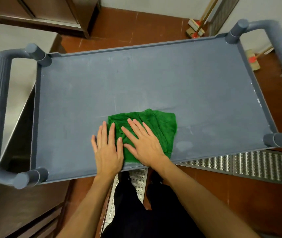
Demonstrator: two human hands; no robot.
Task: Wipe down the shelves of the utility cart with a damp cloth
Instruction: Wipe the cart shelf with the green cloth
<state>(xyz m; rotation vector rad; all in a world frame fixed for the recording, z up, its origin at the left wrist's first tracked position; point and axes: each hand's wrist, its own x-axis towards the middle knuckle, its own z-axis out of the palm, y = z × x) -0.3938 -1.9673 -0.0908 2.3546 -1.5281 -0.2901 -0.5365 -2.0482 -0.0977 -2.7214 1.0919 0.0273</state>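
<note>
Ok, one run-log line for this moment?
wiping top shelf | green cloth near front edge | left hand, right hand flat on cloth

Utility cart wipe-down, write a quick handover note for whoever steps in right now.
Left hand: flat, open, half on the green cloth, half on the shelf.
Right hand: flat, open, pressing the cloth.
Cloth lies near the front edge of the cart's top shelf.
Done: cannot tell how much; faint smears remain.
Left: finish the top shelf; lower shelves are out of view.
</note>
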